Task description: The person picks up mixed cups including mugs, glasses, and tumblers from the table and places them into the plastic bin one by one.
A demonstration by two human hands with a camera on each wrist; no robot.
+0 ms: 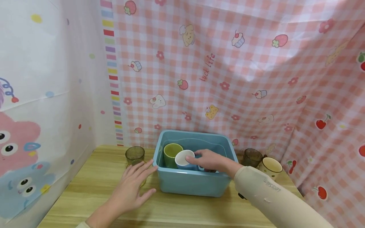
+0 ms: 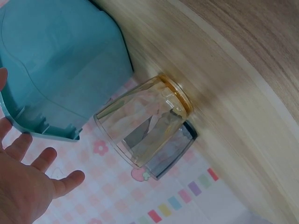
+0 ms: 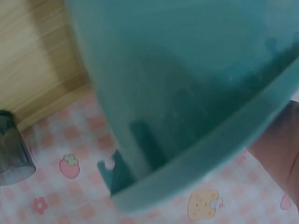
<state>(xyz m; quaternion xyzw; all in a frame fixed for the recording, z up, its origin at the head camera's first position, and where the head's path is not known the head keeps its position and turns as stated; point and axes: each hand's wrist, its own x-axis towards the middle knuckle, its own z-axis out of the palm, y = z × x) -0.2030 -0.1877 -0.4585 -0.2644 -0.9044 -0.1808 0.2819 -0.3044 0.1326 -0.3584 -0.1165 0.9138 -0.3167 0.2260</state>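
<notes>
A light-blue plastic bin (image 1: 194, 183) stands on the table with cups inside. My right hand (image 1: 209, 160) reaches in over its right side and pinches the rim of a blue mug with a white inside (image 1: 185, 164), its thumb inside the mouth. A green cup (image 1: 170, 161) stands just left of that mug. A dark item low beside the mug is mostly hidden. My left hand (image 1: 129, 185) is spread, fingertips at the bin's left front corner. In the right wrist view the bin's wall (image 3: 187, 84) hides the right fingers.
Left of the bin are a dark clear glass (image 1: 135, 153) and an amber-based glass (image 2: 145, 121), partly behind my left hand in the head view. On the right stand another dark glass (image 1: 252, 155) and a cream mug (image 1: 271, 167). A checked cloth (image 1: 199, 95) hangs behind.
</notes>
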